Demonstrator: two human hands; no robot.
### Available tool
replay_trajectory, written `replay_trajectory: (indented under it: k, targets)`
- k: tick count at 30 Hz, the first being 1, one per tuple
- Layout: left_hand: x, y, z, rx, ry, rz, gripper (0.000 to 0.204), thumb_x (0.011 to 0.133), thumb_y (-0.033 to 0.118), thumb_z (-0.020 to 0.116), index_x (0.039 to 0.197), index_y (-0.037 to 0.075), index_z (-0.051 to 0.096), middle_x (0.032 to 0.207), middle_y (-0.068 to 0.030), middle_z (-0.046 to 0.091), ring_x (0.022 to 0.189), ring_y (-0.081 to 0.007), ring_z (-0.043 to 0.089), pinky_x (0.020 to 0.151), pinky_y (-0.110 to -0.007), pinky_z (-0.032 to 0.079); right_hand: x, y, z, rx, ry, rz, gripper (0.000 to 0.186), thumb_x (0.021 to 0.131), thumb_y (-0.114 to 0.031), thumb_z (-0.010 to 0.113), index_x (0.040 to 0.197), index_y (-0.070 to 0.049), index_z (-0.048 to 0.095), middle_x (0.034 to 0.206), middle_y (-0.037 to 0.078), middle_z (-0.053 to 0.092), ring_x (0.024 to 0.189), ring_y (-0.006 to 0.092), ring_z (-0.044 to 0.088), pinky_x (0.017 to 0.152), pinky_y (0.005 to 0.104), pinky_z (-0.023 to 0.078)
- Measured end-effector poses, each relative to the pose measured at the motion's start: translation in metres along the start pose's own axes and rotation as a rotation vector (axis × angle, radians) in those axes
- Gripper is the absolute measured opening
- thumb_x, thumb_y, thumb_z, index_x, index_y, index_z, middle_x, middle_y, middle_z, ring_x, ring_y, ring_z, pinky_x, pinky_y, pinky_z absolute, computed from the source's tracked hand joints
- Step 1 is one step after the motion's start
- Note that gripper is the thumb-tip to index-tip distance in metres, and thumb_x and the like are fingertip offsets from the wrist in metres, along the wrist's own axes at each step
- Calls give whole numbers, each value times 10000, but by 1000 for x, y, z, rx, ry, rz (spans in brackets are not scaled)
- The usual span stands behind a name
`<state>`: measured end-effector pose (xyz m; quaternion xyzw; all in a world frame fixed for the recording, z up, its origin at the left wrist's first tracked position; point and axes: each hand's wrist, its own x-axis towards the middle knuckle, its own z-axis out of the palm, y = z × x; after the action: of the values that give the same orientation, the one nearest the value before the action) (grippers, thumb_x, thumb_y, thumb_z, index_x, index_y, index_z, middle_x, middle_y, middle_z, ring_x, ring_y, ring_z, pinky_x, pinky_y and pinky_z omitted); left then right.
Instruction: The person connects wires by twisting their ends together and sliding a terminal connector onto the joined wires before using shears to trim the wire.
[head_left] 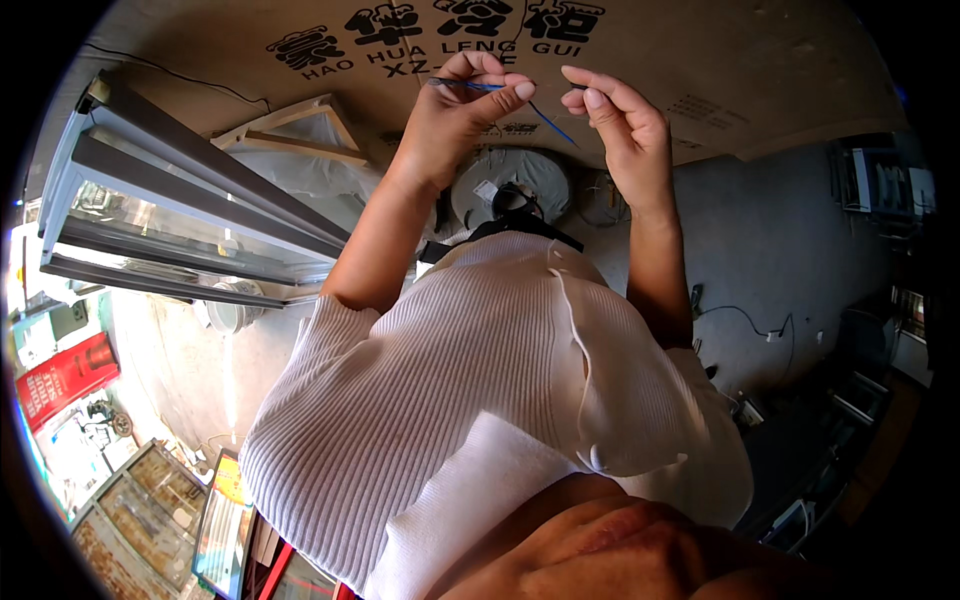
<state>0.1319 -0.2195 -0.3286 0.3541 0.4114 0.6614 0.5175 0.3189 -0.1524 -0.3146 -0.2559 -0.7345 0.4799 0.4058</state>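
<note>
Both my hands are raised in front of a big brown cardboard box [700,60]. My left hand [455,110] pinches a thin blue wire [545,118] that runs down to the right from its fingertips, with a dark tool tip or wire end sticking out to the left. My right hand [620,125] is close beside it, thumb and forefinger pinched at the wire's other end near the left hand's fingertips. My white ribbed top [450,400] fills the middle of the view.
A glass-fronted display cabinet with grey frame [180,210] lies at the left. A round white device [510,185] with cables sits on the grey floor [790,250] below my hands. A white bucket [235,310], a red box [60,380] and shelves of goods [140,510] are at lower left.
</note>
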Motion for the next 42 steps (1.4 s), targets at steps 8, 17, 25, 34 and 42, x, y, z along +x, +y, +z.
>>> replay_trajectory:
  k: [8, 17, 25, 34, 42]
  targets:
    - [1, -6, 3, -115, 9, -70, 246, 814, 74, 730, 965, 74, 536, 944, -51, 671, 913, -104, 624, 855, -234, 476, 0, 1, 8, 199, 17, 149, 139, 958, -128, 535, 1050, -26, 551, 992, 102, 686, 884, 123, 650, 750, 233, 492]
    - [1, -8, 4, -81, -20, -4, 243, 829, 64, 711, 986, 58, 526, 951, -62, 676, 903, -114, 634, 836, -237, 488, 0, 6, 8, 460, 10, 187, 57, 948, -82, 528, 969, -29, 521, 1079, 178, 651, 930, 165, 662, 800, 254, 535]
    - [1, -8, 6, -51, -51, 21, 256, 851, 53, 683, 1030, 39, 501, 960, -75, 679, 907, -122, 644, 843, -231, 489, 0, 11, 8, 536, 6, 200, 56, 937, -69, 548, 958, -24, 523, 1078, 175, 650, 917, 176, 667, 797, 270, 550]
    - [2, -5, 8, -85, -33, -7, 251, 835, 80, 710, 1007, 59, 529, 921, -35, 664, 897, -99, 626, 827, -220, 482, -1, 15, 7, 335, 42, 122, 82, 896, -16, 601, 972, 0, 574, 959, 75, 657, 839, 99, 632, 751, 221, 528]
    - [2, -16, 11, -154, -94, -162, 252, 824, 157, 738, 983, 89, 554, 899, 18, 641, 853, -57, 582, 780, -202, 440, -2, 12, 9, 515, 29, 164, 128, 875, -15, 638, 1000, 10, 634, 945, 27, 647, 876, 70, 600, 804, 208, 491]
